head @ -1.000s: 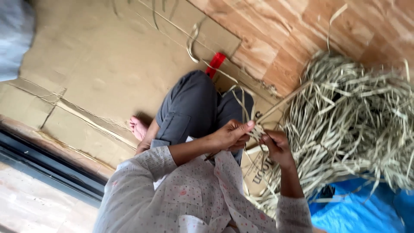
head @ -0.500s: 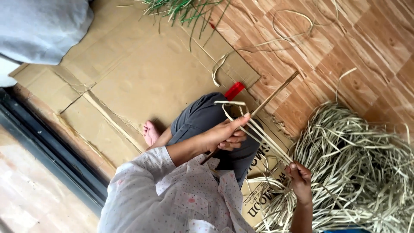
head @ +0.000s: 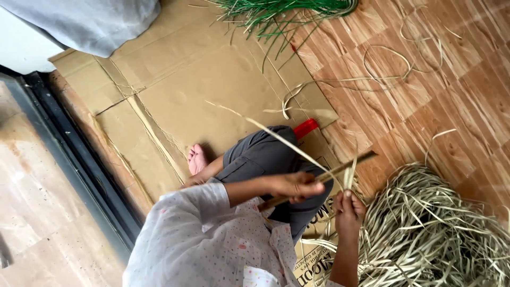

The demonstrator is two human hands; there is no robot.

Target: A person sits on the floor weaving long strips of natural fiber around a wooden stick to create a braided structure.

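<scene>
Gripping a thin brown stick [head: 324,176], the left hand [head: 295,186] is curled shut around its lower half, knuckles up, over the person's lap. The stick slants up and to the right, its far tip reaching out over the wood-patterned floor [head: 425,90]. The right hand [head: 348,208] sits just beside it, lower and to the right, fingers pinched together on a small bunch of pale dry strips [head: 348,178] that stand up from the fist and cross the stick. One long, flat strip [head: 265,129] runs away from the hands up and to the left, arching over the bent knee.

Under the hands are grey trousers [head: 260,157] and a bare foot [head: 196,158] tucked at the knee. The sleeves belong to a white, loosely dotted shirt [head: 196,239].

Just right of the right hand lies a big loose heap of the same straw-coloured strips [head: 441,234], flat, ribbon-like and tangled. No basket or box holds them; they rest straight on the floor. The person sits on flattened brown cardboard [head: 175,79], creased and taped along its seams. A small red object [head: 305,128] shows beside the knee, its shape mostly hidden. A few stray curled strips [head: 393,64] lie on the floor farther out, and a bundle of fresh green blades [head: 276,9] lies at the top edge. Grey cloth [head: 85,18] fills the upper left corner, and a dark metal track [head: 69,159] runs along the cardboard's left side.
</scene>
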